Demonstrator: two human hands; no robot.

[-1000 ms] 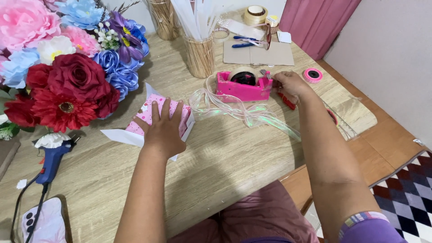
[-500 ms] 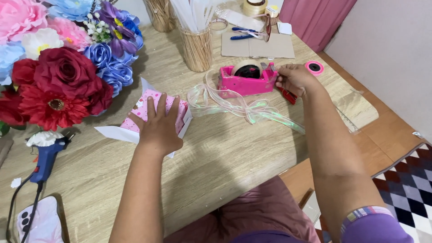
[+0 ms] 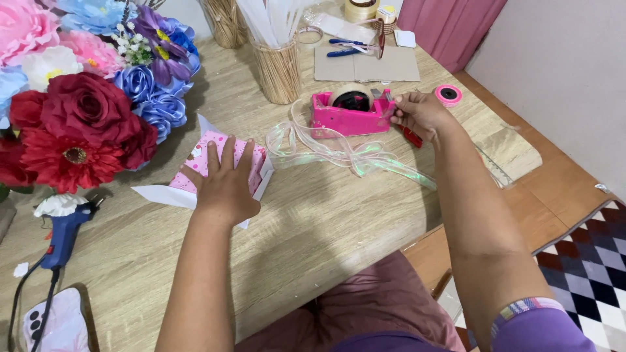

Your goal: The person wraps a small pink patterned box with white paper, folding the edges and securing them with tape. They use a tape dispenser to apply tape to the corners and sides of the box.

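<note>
Left hand (image 3: 225, 189) lies flat, fingers spread, pressing the pink dotted wrapped box (image 3: 215, 156) near the counter (image 3: 326, 221) middle, beside the artificial flower bunch (image 3: 78, 111). Right hand (image 3: 420, 114) is at the cutter end of the pink tape dispenser (image 3: 349, 114) toward the far right edge, fingertips pinched together there; the tape itself is too small to tell. Iridescent ribbon bow (image 3: 352, 156) lies between box and dispenser. Blue glue gun (image 3: 62, 228) sits at the left edge.
</note>
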